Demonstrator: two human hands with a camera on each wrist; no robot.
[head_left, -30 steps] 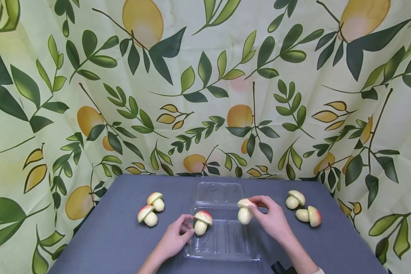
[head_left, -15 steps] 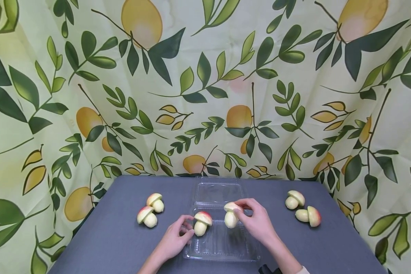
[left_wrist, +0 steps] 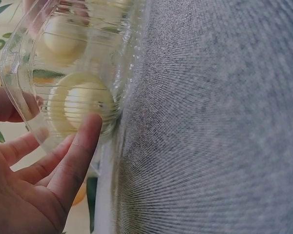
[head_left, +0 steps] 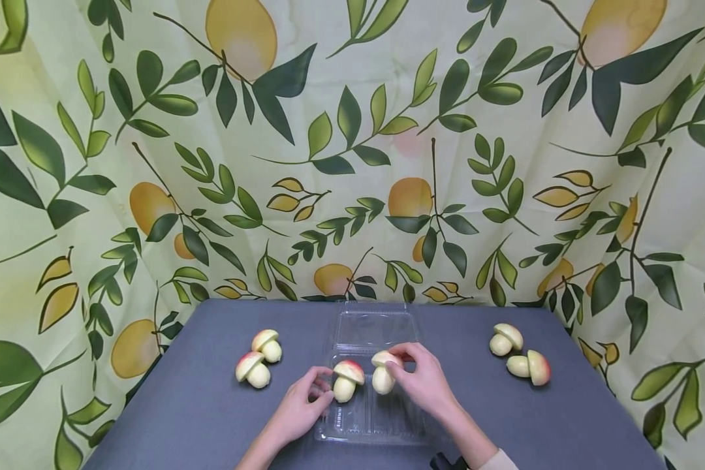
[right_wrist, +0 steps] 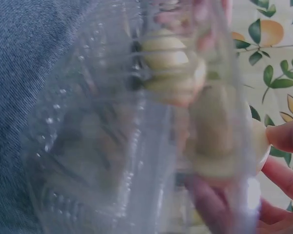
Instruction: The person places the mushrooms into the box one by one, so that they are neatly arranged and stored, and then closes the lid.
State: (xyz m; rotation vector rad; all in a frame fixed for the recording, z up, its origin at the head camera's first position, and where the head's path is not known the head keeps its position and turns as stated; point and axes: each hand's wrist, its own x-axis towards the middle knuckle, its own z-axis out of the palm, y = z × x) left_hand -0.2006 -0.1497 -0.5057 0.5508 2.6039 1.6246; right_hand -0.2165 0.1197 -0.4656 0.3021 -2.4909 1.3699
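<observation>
My right hand (head_left: pixel 425 382) pinches a toy mushroom (head_left: pixel 383 380) by its pale, red-tinged cap, stem pointing down, over the clear plastic clamshell container (head_left: pixel 396 427). A second mushroom (head_left: pixel 344 390) sits in the container's left part, its red cap up. Beside the left wall rests my left hand (head_left: pixel 299 408), fingers loosely extended at the rim. The left wrist view shows a fingertip (left_wrist: pixel 94 124) against the ribbed clear wall, with a mushroom (left_wrist: pixel 83 105) visible through it. Through the plastic in the right wrist view, the held mushroom (right_wrist: pixel 217 131) looks blurred.
Two mushrooms (head_left: pixel 254 370) lie at the left of the grey-covered table (head_left: pixel 182 405). Another pair (head_left: pixel 529 368) lies at the right. The container's lid (head_left: pixel 376 328) lies folded back toward the leaf-and-fruit patterned curtain (head_left: pixel 352 183).
My right hand has carried its mushroom leftward over the container, bringing it close to the one inside. My left hand has stayed at the container's left side.
</observation>
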